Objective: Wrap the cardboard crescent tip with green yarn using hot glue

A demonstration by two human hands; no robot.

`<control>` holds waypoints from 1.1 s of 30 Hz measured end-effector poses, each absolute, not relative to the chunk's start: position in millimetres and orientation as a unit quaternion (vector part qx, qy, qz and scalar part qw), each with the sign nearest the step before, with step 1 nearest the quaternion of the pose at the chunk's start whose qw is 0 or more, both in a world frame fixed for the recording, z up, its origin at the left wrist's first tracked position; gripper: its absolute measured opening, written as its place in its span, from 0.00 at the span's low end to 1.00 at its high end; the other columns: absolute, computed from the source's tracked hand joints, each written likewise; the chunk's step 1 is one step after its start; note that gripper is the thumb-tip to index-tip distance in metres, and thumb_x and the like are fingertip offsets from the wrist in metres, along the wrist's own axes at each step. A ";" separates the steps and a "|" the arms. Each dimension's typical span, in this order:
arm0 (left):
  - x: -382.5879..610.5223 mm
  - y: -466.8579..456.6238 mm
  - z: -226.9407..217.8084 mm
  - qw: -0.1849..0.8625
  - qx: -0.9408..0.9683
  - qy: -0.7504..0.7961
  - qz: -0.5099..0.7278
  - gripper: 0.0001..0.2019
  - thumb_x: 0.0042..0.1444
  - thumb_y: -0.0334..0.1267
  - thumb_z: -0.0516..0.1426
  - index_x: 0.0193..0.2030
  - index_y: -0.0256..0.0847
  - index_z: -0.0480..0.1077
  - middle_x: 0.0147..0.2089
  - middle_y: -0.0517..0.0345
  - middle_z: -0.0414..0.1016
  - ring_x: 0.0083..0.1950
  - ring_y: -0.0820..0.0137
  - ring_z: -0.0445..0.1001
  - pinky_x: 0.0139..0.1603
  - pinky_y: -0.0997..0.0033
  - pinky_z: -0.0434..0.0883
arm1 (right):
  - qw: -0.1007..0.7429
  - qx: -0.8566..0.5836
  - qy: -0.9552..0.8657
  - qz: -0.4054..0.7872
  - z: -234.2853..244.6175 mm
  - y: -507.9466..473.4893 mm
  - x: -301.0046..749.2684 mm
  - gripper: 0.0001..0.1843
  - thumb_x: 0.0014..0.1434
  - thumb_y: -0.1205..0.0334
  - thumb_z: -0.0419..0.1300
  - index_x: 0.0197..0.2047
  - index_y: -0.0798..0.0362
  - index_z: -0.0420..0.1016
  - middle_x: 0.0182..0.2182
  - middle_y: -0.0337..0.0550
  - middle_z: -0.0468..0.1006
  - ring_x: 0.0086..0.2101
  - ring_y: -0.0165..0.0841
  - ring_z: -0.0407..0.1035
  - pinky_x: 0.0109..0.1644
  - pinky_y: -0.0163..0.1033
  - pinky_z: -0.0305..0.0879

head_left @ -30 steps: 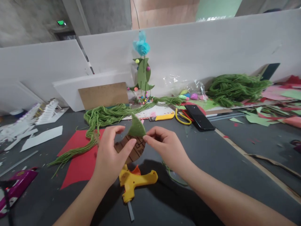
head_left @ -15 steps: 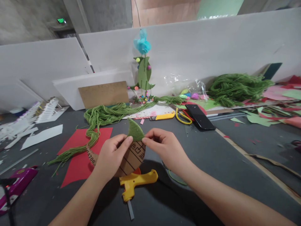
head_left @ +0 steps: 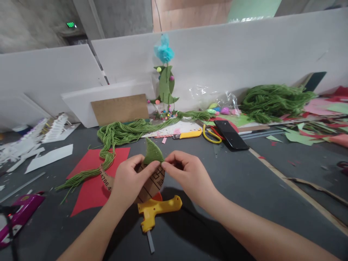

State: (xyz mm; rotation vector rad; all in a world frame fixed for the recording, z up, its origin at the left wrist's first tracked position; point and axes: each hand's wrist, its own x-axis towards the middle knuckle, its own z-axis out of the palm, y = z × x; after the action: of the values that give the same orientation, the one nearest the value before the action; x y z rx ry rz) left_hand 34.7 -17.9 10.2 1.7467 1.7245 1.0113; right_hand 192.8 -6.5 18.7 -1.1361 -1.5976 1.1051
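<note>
A brown cardboard crescent (head_left: 148,186) with printed black lines and characters is held up in front of me. Green yarn (head_left: 152,152) covers its pointed upper tip in tight wraps. My left hand (head_left: 133,177) grips the crescent from the left, its thumb pressed near the lower edge of the wraps. At the right edge of the wraps, my right hand (head_left: 191,174) pinches the yarn, thumb against curled fingers; the strand itself is mostly hidden. Just below the crescent, a yellow glue gun (head_left: 159,208) lies on the dark table with a glue stick (head_left: 150,242) protruding.
Left of my hands, a green yarn bundle (head_left: 119,132) trails over red paper (head_left: 91,194). Beyond lie a yellow cutter (head_left: 190,134), scissors (head_left: 212,135) and a black phone (head_left: 231,134). A decorated green crescent piece (head_left: 166,85) stands against the white board (head_left: 244,54).
My left thumb has moved right along the edge of the wraps, nearer my right fingertips. The crescent has shifted slightly left and down. The loose green strand below my right hand no longer shows.
</note>
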 end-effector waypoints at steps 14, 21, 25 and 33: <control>30.8 -17.8 13.7 0.312 0.624 0.577 0.425 0.14 0.51 0.48 0.56 0.25 0.38 0.68 0.23 0.65 0.64 0.28 0.74 0.61 0.28 0.76 0.59 | 0.419 -0.355 -0.654 0.520 24.4 -0.7 201.0 0.05 0.52 0.62 0.57 0.27 0.53 0.71 0.19 0.34 0.67 0.24 0.27 0.60 0.30 0.33 0.57; 31.7 -21.5 14.2 0.389 0.607 0.529 0.447 0.14 0.54 0.47 0.55 0.25 0.39 0.66 0.24 0.65 0.63 0.29 0.74 0.62 0.29 0.77 0.61 | 0.423 -0.331 -0.681 0.497 24.5 -4.4 200.5 0.07 0.56 0.62 0.54 0.28 0.54 0.69 0.20 0.34 0.66 0.24 0.26 0.60 0.30 0.32 0.58; 31.1 -22.3 14.5 0.310 0.632 0.560 0.437 0.14 0.53 0.47 0.55 0.26 0.39 0.66 0.24 0.64 0.63 0.29 0.73 0.63 0.30 0.75 0.61 | 0.441 -0.365 -0.698 0.431 23.8 -5.7 199.7 0.07 0.54 0.65 0.54 0.26 0.54 0.67 0.20 0.33 0.64 0.23 0.25 0.58 0.27 0.31 0.55; 31.7 -22.8 14.0 0.187 0.662 0.617 0.383 0.17 0.53 0.50 0.54 0.22 0.40 0.63 0.20 0.66 0.59 0.25 0.73 0.59 0.26 0.74 0.57 | 0.444 -0.418 -0.733 0.300 26.2 -5.2 204.2 0.02 0.51 0.68 0.57 0.29 0.53 0.71 0.20 0.33 0.62 0.22 0.25 0.57 0.26 0.31 0.54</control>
State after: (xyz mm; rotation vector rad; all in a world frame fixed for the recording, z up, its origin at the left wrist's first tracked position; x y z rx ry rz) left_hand 31.7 -22.8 14.0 1.8635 1.7368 1.0785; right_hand 204.2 -5.2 26.2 -1.0365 -1.8182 0.7441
